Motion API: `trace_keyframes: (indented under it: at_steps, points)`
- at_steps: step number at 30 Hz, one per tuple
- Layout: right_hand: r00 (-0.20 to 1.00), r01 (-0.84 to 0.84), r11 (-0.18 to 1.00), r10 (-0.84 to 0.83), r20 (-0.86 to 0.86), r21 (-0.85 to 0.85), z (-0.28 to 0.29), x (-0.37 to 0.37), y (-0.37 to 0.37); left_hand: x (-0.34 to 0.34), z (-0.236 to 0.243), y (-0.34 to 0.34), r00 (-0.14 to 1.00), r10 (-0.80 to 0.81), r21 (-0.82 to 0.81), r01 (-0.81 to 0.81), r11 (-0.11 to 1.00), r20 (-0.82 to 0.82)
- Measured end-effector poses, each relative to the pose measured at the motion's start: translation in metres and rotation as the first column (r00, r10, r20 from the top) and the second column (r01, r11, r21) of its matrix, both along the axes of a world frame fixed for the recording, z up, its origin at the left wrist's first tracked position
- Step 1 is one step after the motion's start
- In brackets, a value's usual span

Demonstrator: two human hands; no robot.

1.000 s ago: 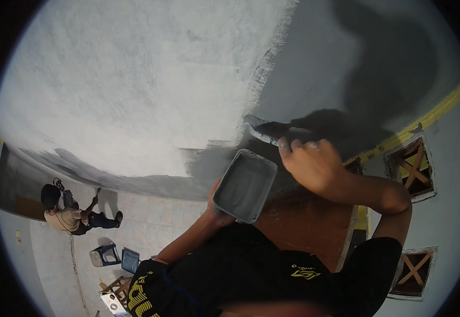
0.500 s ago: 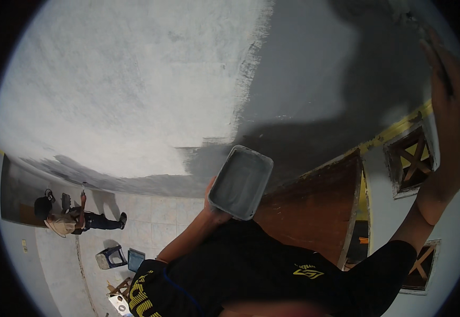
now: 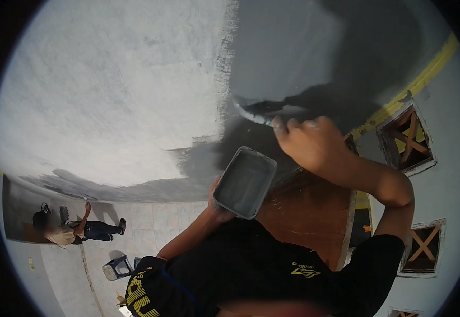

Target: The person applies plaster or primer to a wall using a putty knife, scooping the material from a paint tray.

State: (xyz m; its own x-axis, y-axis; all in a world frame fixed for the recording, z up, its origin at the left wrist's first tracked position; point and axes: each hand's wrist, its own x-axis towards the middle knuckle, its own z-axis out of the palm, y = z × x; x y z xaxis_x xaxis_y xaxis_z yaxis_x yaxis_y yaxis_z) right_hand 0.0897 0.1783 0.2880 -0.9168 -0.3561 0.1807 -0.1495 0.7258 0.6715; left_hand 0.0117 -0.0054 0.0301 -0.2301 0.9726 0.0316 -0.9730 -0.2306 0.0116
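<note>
My left hand (image 3: pixel 219 212) grips a rectangular tub (image 3: pixel 245 182) from beneath and its left side. Grey paint coats the tub's inside and rim. In my right hand (image 3: pixel 317 145), fingers closed, is a paintbrush (image 3: pixel 256 117) smeared with grey and white; its tip is at the wall, though contact is hard to judge. Dark grey paint (image 3: pixel 288 58) covers the wall's right part, ending in a ragged upright edge beside the whitish part (image 3: pixel 119 95). Shadows of my arm and body fall over the grey area.
A person (image 3: pixel 76 227) works at the same wall on the far left, tool in hand. On the tiled floor stands a blue-and-white stool (image 3: pixel 118 268). To the right are a brown door (image 3: pixel 309 222), a yellow strip (image 3: pixel 425 76) and crossed-wood vents (image 3: pixel 410 138).
My right hand has swept from the far upper right down and left, bringing the brush near the ragged paint edge. The tub has stayed almost still in my left hand.
</note>
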Motion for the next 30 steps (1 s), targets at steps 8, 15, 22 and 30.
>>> trace_keyframes:
  at_steps: [8, 15, 22, 30]
  points:
    - [0.961, 0.117, 0.982, -0.073, 0.265, -0.151, -0.022, -0.022, 0.018, 0.004, 0.004, -0.001, 0.999, 0.005, -0.079, -0.003, 0.997, 0.032]
    - [0.98, 0.082, 0.962, -0.031, 0.195, -0.261, 0.026, -0.01, 0.011, -0.001, 0.007, -0.003, 0.997, 0.025, -0.073, -0.02, 0.997, 0.07]
    - [0.964, 0.068, 0.818, 0.093, 0.249, -0.571, 0.029, -0.025, 0.012, -0.015, -0.011, -0.021, 0.976, 0.214, -0.098, -0.216, 0.971, -0.025]
    - [0.782, 0.165, 0.715, 0.324, 0.532, -0.68, -0.046, -0.049, -0.01, -0.014, -0.021, -0.054, 0.726, 0.362, -0.194, -0.559, 0.806, -0.585]
